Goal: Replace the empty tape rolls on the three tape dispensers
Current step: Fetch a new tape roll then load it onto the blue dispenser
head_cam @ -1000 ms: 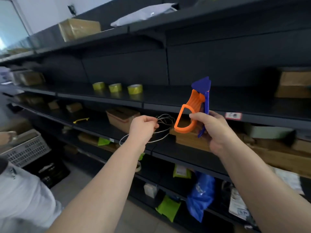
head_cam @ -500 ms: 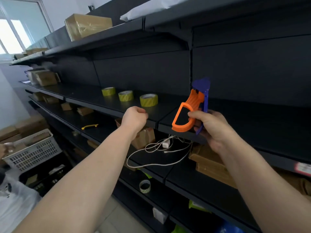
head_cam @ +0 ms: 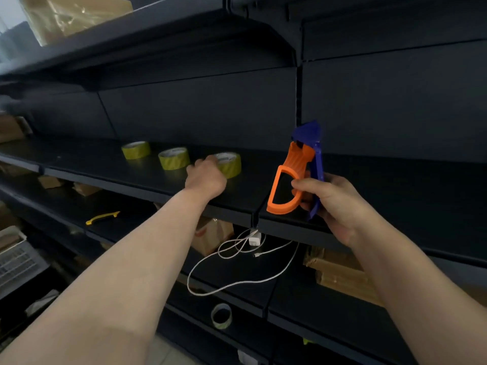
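The left hand (head_cam: 207, 175) reaches to the far shelf (head_cam: 369, 185), its fingers curled against the nearest of three yellow tape rolls (head_cam: 229, 164); whether they have closed on it cannot be told. That roll lies flat, its hole facing up, just left of the orange-and-blue tape dispenser (head_cam: 295, 177), held upright in the right hand (head_cam: 332, 201). Two more rolls (head_cam: 174, 158) sit farther left, with nothing between.
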The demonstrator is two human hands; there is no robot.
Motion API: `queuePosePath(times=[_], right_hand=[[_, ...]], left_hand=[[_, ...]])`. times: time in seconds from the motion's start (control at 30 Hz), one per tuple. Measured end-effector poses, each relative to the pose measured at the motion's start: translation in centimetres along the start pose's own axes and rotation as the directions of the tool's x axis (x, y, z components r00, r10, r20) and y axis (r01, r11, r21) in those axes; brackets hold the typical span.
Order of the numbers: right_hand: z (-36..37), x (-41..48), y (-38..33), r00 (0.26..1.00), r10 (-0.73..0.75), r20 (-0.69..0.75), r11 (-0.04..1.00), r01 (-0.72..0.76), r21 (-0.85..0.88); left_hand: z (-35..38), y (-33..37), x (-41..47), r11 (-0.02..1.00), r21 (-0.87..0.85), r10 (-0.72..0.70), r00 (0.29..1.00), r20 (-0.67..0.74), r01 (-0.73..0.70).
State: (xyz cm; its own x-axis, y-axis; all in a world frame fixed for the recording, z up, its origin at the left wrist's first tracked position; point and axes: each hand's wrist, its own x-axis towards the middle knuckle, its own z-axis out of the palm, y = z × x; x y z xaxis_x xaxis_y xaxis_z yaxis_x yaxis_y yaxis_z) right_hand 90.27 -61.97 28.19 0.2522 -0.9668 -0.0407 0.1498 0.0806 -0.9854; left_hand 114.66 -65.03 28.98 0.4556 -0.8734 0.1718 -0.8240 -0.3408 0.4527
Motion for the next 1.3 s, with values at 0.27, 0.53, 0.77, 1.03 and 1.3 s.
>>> queuePosePath(times=[0.27, 0.53, 0.77, 1.03, 1.3], right_hand=[[1.3, -0.8, 0.7, 0.984, -0.054, -0.172, 0.997, 0.062, 0.039], [-0.8, -6.6, 0.3, 0.895, -0.146, -0.421, 0.974, 0.204, 0.098], [-6.4, -16.3, 0.5, 0.684, -0.187, -0.705, 0.925, 0.364, 0.107], [-11.5, -28.7, 1.1, 0.535, -0.148, -0.832, 0.848, 0.501, 0.172], [-17.1, -41.2, 2.7, 0.431, -0.04, -0.901, 0.719, 0.639, 0.273]], left_hand=[[1.6, -0.3, 3.4, 0.971, 0.177, 0.162, 0.987, -0.006, -0.159], [1.8, 8.6, -2.1, 0.758, -0.399, 0.56, 0.828, -0.008, -0.517], [4.6, 16.0, -13.1, 0.432, -0.85, 0.804, 0.557, 0.21, -0.303], [8.3, 22.0, -24.8, 0.347, -0.912, 0.934, 0.167, 0.315, -0.22], [11.3, 27.8, -37.7, 0.319, -0.938, 0.922, -0.183, 0.34, -0.135]])
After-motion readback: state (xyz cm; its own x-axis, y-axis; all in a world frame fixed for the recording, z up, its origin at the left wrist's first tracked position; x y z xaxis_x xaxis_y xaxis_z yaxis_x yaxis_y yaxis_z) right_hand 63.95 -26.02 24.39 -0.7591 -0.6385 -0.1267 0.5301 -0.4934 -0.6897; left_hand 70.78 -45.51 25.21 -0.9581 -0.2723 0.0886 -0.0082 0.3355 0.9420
